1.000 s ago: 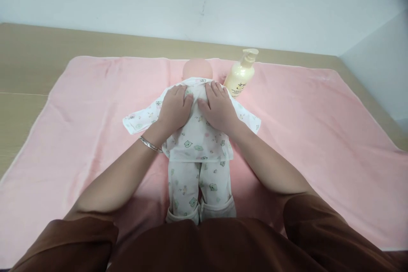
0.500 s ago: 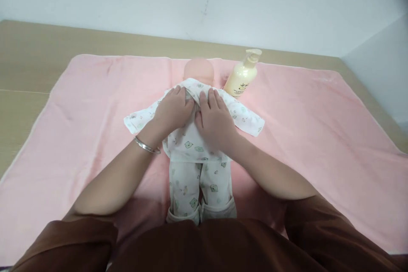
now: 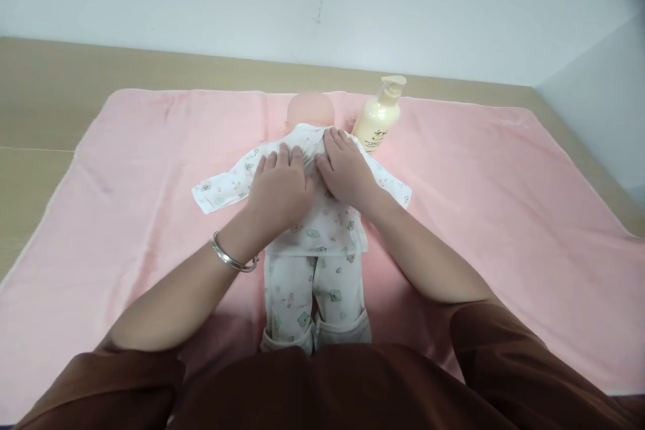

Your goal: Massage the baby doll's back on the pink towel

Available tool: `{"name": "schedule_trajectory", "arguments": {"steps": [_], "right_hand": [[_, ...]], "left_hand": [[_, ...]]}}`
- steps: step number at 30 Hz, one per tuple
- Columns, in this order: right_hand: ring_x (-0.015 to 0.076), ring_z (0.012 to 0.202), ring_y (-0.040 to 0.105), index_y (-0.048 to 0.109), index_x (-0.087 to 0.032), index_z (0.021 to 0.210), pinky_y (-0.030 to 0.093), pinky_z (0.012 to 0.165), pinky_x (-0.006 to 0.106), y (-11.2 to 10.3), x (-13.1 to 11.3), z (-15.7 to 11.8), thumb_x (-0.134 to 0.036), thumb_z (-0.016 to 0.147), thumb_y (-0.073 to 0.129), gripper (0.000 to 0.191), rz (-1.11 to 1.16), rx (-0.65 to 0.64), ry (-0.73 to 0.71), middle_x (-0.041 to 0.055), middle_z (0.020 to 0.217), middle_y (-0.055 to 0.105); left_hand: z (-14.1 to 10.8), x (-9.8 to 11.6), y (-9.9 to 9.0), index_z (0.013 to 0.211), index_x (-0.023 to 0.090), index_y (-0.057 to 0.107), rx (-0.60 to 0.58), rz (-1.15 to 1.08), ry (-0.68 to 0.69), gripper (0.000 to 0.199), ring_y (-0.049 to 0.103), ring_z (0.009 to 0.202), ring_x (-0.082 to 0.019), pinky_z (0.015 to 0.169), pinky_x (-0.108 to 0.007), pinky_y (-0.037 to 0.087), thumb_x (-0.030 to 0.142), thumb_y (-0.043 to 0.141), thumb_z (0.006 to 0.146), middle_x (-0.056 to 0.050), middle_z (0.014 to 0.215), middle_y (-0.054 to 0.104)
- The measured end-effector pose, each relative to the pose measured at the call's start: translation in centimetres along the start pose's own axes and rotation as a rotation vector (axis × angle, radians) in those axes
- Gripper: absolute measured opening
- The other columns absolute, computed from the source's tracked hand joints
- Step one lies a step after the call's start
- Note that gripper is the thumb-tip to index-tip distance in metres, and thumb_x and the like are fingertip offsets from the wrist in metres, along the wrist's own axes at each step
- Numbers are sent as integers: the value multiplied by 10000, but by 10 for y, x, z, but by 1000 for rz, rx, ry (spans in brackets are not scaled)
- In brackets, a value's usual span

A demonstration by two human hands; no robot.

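A baby doll [image 3: 311,109] lies in the middle, its head away from me, dressed in a white printed top [image 3: 322,238] and matching trousers [image 3: 336,285]. My left hand [image 3: 283,189] rests on the left side of the upper chest, fingers spread over the cloth. On the right side of the chest lies my right hand [image 3: 347,169], its fingers stretched toward the doll's shoulder. Both hands lie on the top without gripping it. The sleeves reach out to either side. Under my hands, the front of the top is hidden.
A pale yellow pump bottle [image 3: 379,117] stands by the doll's head on the right. Beneath everything is a pink blanket [image 3: 504,215], spread over a wooden table [image 3: 50,80]. A white wall [image 3: 201,0] rises behind the table.
My left hand has slid down the chest a little. My right hand has moved up toward the doll's right-side shoulder. The view has shifted slightly.
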State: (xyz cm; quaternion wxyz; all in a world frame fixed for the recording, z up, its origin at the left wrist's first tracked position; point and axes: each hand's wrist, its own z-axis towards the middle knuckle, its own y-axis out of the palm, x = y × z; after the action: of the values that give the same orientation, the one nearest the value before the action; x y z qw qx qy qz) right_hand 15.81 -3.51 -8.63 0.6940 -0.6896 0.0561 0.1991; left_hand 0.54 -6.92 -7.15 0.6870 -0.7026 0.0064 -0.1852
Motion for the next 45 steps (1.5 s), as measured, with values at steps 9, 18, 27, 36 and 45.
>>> {"name": "schedule_trajectory", "arguments": {"steps": [9,18,27,36,45], "right_hand": [[382,1630,102,265,-50,1639,213,1323,580,0,-34,-47,-343,1000,422,721,2,-47,-59,232,1726,154],[325,1622,193,275,43,1609,189,1348,509,1,-6,-8,-300,1024,279,678,54,-20,6,221,1706,244],[421,1616,137,301,-18,1625,190,1335,584,9,-44,-60,-297,1031,374,660,-92,12,-131,194,1726,196],[337,1570,334,436,-6,1542,284,1307,545,-8,6,-1,-269,1039,304,583,106,97,-2,227,1648,377],[341,1620,202,503,-122,1518,156,1337,618,2,-22,-29,-305,1003,459,548,68,60,-288,148,1698,306]], "left_hand": [[50,-35,7,1098,152,629,52,-239,-63,335,644,1128,-307,1068,-499,529,236,348,936,-170,1170,703],[5,-13,-5,1209,-40,615,-34,37,191,472,431,1473,-408,1264,-576,342,174,300,931,-323,1440,535],[50,-37,11,933,195,573,95,-246,62,255,628,1027,-272,1020,-479,548,189,318,936,-147,1033,666],[15,-26,-40,1224,197,654,-124,-244,69,401,496,1401,-343,1207,-543,429,375,420,950,-109,1299,640],[0,-35,-79,1498,279,544,42,-417,-123,571,266,1611,-302,1352,-483,235,422,495,948,-6,1648,438]]}}
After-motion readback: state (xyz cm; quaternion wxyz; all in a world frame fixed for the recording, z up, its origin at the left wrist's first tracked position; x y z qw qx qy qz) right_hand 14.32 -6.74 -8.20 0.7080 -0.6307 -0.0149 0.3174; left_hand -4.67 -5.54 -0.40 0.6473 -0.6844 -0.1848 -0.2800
